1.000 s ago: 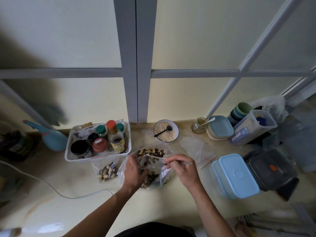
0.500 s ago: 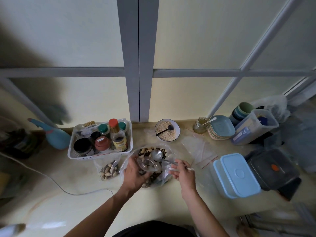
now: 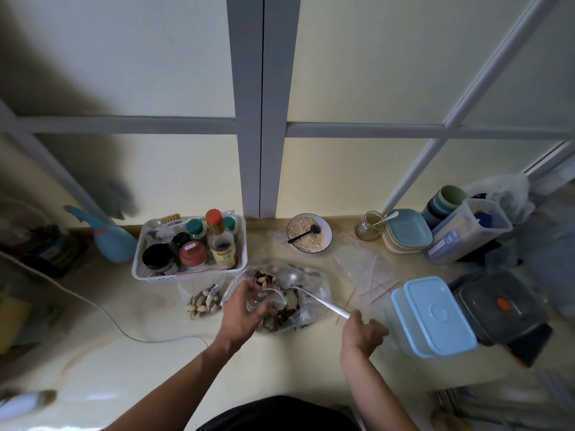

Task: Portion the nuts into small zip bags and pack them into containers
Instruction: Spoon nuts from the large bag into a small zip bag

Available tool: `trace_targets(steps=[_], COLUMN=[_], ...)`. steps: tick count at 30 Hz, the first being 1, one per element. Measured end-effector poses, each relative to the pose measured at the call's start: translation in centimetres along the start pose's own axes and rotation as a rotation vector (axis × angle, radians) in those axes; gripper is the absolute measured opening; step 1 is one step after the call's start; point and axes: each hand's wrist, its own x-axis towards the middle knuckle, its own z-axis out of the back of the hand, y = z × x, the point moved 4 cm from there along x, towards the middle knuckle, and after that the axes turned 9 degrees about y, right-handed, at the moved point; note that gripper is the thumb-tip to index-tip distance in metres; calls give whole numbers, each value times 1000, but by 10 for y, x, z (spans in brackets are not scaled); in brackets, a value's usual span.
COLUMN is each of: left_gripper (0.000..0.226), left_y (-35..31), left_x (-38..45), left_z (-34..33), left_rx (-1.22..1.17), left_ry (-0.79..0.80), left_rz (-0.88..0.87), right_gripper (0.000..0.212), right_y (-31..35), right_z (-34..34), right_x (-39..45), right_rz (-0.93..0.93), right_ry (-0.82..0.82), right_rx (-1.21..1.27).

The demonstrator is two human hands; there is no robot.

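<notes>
Looking down from the head camera, we pinch a small zip bag (image 3: 264,298) open with our left hand (image 3: 244,312) over the big nut bag (image 3: 280,293), while our right hand (image 3: 362,332) grips the metal spoon (image 3: 314,295) resting in the nuts.

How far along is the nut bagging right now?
Done: one filled small bag lies beside the white basket. In hand: the left hand holds a second small zip bag open over the big nut bag; the right hand holds the spoon. Left: empty zip bags; blue containers are closed.
</notes>
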Motion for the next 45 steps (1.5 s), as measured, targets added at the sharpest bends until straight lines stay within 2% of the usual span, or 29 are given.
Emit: trace_targets(steps=[4, 6, 8, 10, 12, 15, 19, 21, 24, 26, 29, 33, 35, 40, 42, 45], left_gripper=[37, 39, 37, 34, 33, 35, 49, 49, 30, 18, 12, 14, 14, 22, 23, 31], left_y=[-2, -5, -7, -10, -11, -11, -2, 4, 2, -2, 3, 13, 16, 21, 25, 33], left_x=[-5, -9, -11, -13, -16, -24, -33, -37, -43, -45, -51, -62, -70, -91, -98, -105], left_z=[-2, -4, -7, -10, -11, -10, -1, 7, 19, 25, 41, 73, 86, 100, 104, 107], left_rx=[-65, -86, -111, -139, -166, -206, -166, -122, -157, -188, -258, -355, -399, -559, -610, -603], left_ry=[-11, -17, -15, -13, -17, -13, -4, 10, 42, 55, 48, 54, 86, 113, 80, -7], left_rz=[-7, -20, -24, -29, -47, -69, -81, -102, -137, -151, -115, -71, -67, -15, -2, 27], right_gripper=[37, 25, 18, 19, 23, 4, 10, 11, 6, 6, 10, 9, 8, 9, 10, 6], right_y=[23, 31, 30, 18, 7, 6, 25, 32, 39, 39, 36, 30, 22, 3, -1, -17], right_z=[2, -7, -26, -50, -65, -72, -70, -69, -68, -69, -74, -83, -89, -107, -113, -120], right_x=[-25, -36, -43, -54, -62, -67, -73, -80, -87, -87, -94, -113, -121, -141, -146, -148], right_rz=[370, 586, 678, 634, 642, 798, 1047, 1099, 1111, 1053, 1032, 1134, 1126, 1003, 981, 809], right_ry=[-88, -13, 260, 613, 771, 734, 612, 616, 615, 630, 689, 768, 850, 1030, 1058, 1166], right_rx=[-115, -217, -341, -472, -570, -601, -653, -640, -565, -535, -524, -521, -502, -442, -446, -541])
